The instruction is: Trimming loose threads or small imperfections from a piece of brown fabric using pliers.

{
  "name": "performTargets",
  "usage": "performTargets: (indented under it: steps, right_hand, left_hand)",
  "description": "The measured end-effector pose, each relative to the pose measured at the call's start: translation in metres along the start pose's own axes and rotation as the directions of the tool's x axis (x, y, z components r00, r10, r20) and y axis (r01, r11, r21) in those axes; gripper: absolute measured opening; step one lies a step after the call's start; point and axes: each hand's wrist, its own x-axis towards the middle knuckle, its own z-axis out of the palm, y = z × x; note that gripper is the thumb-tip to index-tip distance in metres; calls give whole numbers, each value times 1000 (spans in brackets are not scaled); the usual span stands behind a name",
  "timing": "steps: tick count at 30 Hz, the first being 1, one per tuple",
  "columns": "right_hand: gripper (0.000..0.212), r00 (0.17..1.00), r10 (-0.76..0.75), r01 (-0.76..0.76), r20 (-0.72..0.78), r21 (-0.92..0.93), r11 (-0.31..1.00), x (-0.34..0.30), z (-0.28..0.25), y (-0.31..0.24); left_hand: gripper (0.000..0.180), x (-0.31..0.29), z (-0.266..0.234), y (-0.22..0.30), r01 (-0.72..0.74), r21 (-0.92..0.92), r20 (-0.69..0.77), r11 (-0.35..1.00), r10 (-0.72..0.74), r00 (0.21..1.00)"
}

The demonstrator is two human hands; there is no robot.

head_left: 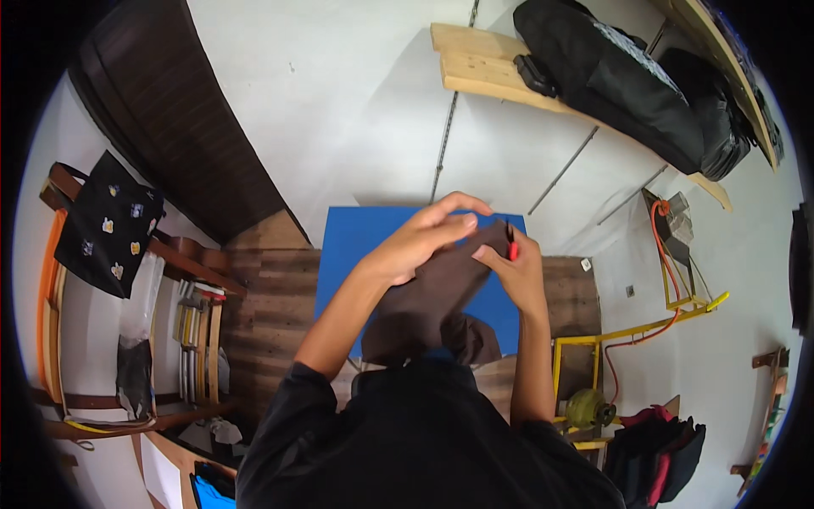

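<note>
Near the table's far-right corner, cloth pinched by the right hand is best kept taut; the left hand's grip cannot be told.

Blue table; wooden shelf bearing black bags

forearms extended forward, left hand arched, right hand gripping.

Cloth between left hand and right hand, over worktop. Door beyond, left. Bags on shelf, beyond right. Cylinder right, seemingly in frame.
</note>
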Motion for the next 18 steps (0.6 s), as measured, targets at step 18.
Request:
performTargets:
  steps: [18]
  right_hand:
    - [13, 714, 256, 52, -652, 414, 909, -4, -65, -19]
  left_hand:
    - [13, -20, -44, -83, -256, 250, -467, 934, 348, 813]
